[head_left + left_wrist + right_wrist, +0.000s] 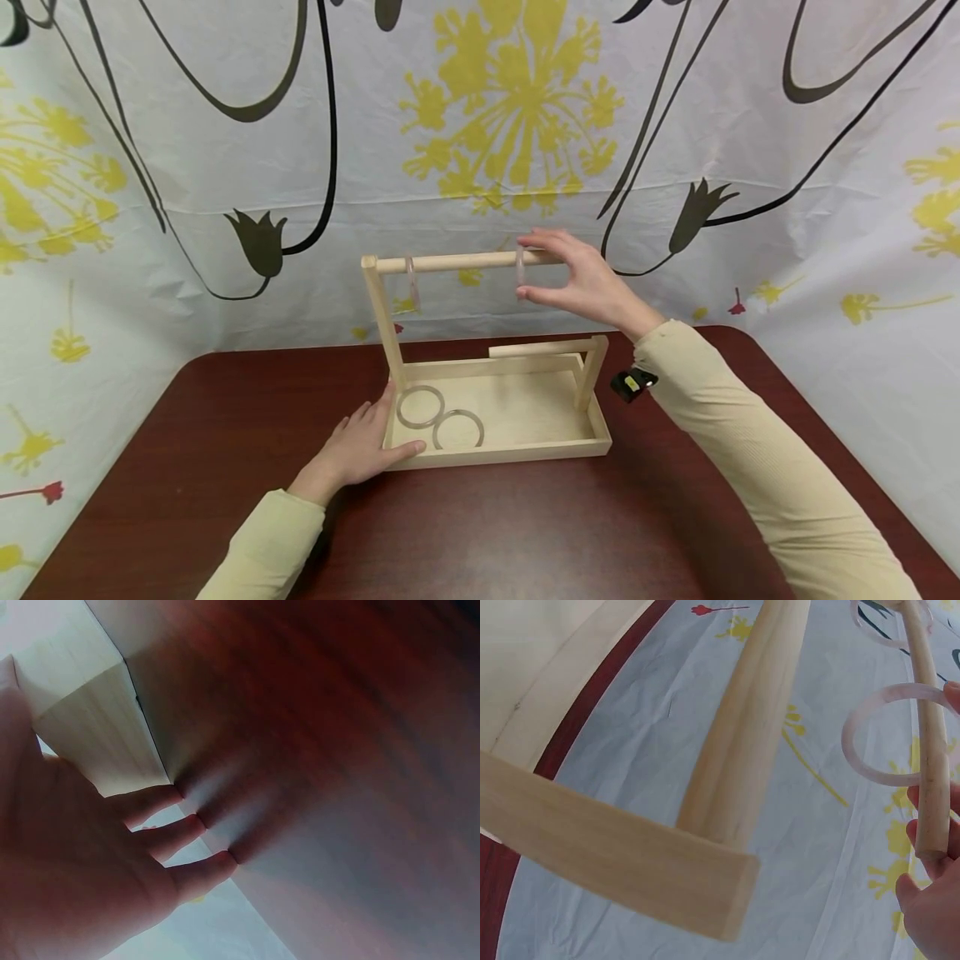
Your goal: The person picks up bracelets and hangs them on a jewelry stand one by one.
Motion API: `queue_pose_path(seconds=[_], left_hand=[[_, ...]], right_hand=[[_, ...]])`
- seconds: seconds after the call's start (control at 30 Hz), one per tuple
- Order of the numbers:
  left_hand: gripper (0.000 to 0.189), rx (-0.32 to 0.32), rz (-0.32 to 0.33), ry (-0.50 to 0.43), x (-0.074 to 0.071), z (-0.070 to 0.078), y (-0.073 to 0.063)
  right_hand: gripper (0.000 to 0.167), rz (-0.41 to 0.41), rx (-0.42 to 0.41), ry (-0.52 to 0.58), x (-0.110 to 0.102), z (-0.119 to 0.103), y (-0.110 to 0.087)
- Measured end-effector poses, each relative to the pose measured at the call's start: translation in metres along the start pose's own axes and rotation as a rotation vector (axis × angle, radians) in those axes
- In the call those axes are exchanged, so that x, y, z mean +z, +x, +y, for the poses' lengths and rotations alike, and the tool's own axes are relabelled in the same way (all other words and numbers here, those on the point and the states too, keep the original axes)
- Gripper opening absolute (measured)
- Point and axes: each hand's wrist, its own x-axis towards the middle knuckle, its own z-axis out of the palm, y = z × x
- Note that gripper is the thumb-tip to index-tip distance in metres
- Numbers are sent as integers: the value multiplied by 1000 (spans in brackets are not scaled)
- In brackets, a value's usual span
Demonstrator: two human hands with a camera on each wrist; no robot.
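My right hand (588,279) pinches a pale translucent bangle (520,271) between thumb and fingers. That bangle encircles the upper wooden dowel (465,262) near its free right end. Farther left, a second bangle (415,292) hangs from the same dowel. The dowel belongs to a wooden stand with a shallow tray base (517,455). My left hand (356,446) rests against the tray's left end, thumb over the front corner and fingers stretched along the outside. Two more bangles, one at the left post (420,427) and one nearer the front (482,431), lie flat inside the tray.
A shorter, lower dowel (540,348) points left from the stand's right post (592,375). The stand sits on a dark red-brown table (487,533). Behind the table hangs a white curtain (360,167) with yellow and dark plant prints.
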Motion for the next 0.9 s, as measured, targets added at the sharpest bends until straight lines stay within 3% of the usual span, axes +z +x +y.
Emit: queue_pose_path(seconds=[0.23, 0.57, 0.9], left_hand=[[106, 3, 2, -1, 1, -1, 1], [107, 1, 7, -12, 2, 0, 2], [107, 3, 7, -9, 2, -1, 3]], right_hand=[[65, -17, -94, -85, 1, -2, 8], [65, -58, -142, -159, 3, -11, 14], [65, -52, -184, -302, 8, -20, 20]])
